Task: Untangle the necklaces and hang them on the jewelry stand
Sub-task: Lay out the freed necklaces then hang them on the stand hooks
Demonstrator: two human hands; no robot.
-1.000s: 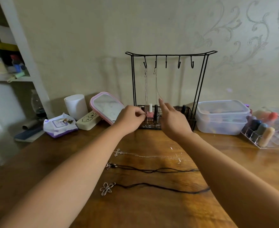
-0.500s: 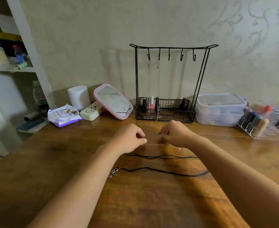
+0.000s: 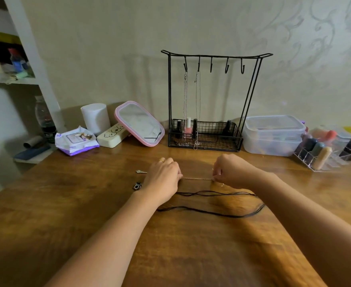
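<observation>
A black wire jewelry stand stands against the wall, with two thin silver chains hanging from its two leftmost hooks. On the wooden table, my left hand and my right hand each pinch one end of a thin silver chain necklace, stretched straight between them. Its pendant lies left of my left hand. Two black cord necklaces lie just in front of my hands; a dark pendant shows beside my left wrist.
A pink-framed mirror, a white cup, a cream case and a wipes pack sit back left. A clear lidded box and an acrylic organizer sit back right. White shelves stand at left.
Both hands came back from the stand's basket down to the table and took hold of the silver chain, pulling it taut between them.
</observation>
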